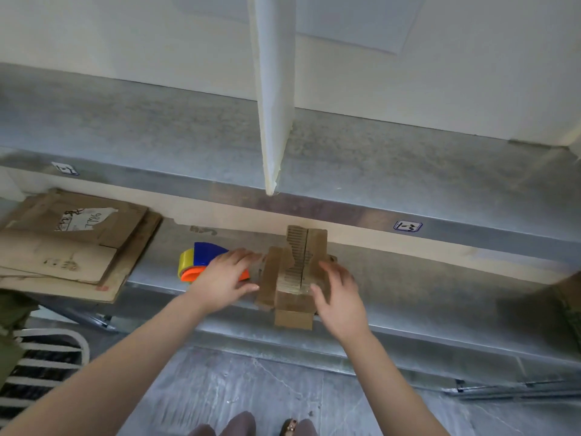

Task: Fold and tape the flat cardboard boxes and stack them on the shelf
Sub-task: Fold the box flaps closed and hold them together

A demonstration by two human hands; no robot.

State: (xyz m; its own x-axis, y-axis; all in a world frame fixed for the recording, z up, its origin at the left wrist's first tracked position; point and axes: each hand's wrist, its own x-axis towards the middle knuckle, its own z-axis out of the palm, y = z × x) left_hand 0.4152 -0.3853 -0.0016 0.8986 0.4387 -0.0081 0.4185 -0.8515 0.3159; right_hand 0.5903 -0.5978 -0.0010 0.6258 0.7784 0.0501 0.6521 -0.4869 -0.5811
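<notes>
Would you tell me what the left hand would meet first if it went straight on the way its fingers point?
Probably the left flap of the box: the left hand aims its straight fingers at it across a small gap. Depth is unclear, so they might pass just above it.

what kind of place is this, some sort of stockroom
Probably a storeroom or packing area: metal shelving with handwritten label stickers on its front edges, a pile of flattened cardboard on the lower shelf, and a tape dispenser beside a half-folded small box.
</notes>
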